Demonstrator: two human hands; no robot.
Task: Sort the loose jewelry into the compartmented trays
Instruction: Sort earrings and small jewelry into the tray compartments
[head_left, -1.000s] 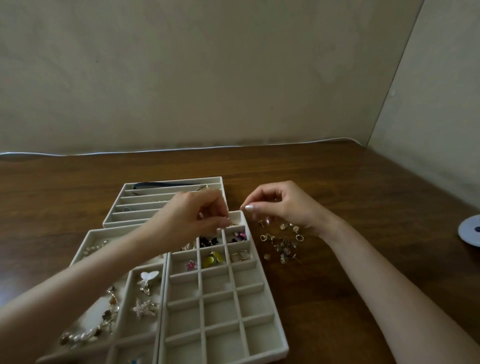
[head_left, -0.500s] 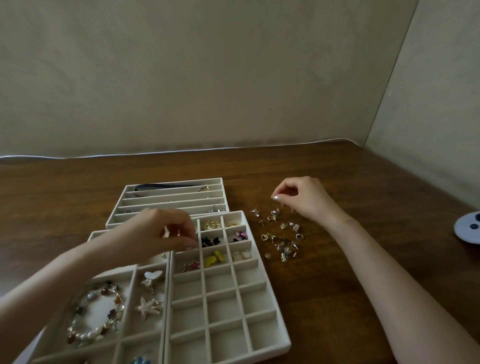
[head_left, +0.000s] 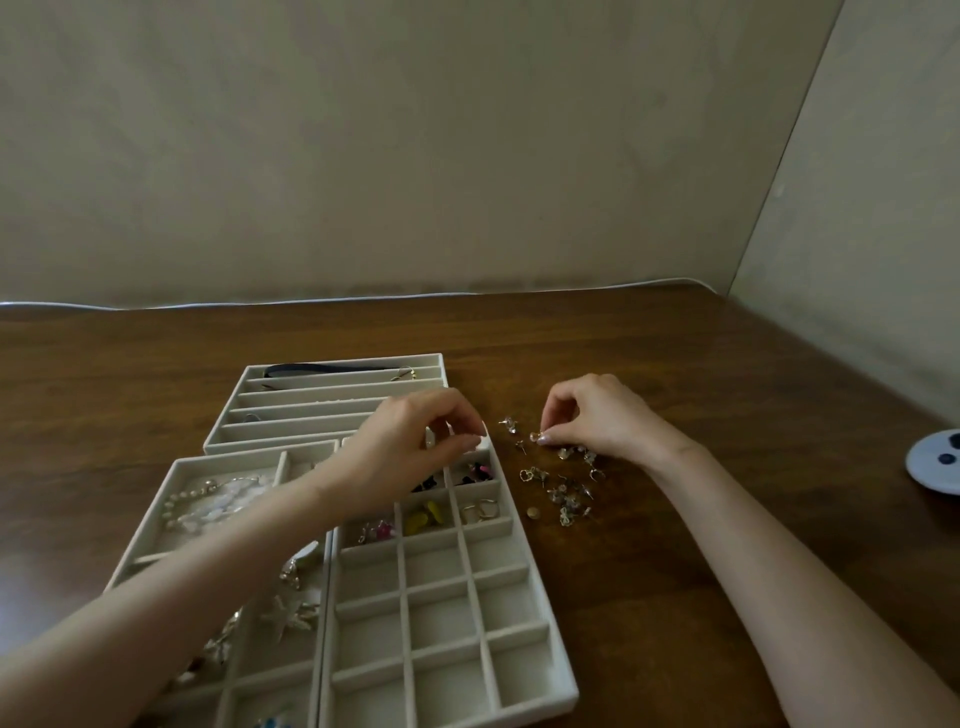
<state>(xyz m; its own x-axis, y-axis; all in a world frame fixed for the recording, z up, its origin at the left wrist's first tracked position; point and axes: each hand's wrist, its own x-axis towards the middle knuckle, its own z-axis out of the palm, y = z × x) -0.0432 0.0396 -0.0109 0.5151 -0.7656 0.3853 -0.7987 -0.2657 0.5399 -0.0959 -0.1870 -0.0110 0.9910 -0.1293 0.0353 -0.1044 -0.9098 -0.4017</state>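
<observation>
Wooden table (head_left: 675, 353); white disc (head_left: 929, 470)

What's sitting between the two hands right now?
In the head view, a few loose earrings on the wooden table lie between the left hand and the right hand.

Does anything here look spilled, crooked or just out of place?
Only the scatter of loose jewelry on the table, right of the grid tray, looks untidy, and that is the pile being sorted; the right hand pinches one small piece at its far edge. Nothing looks spilled or broken.
</observation>
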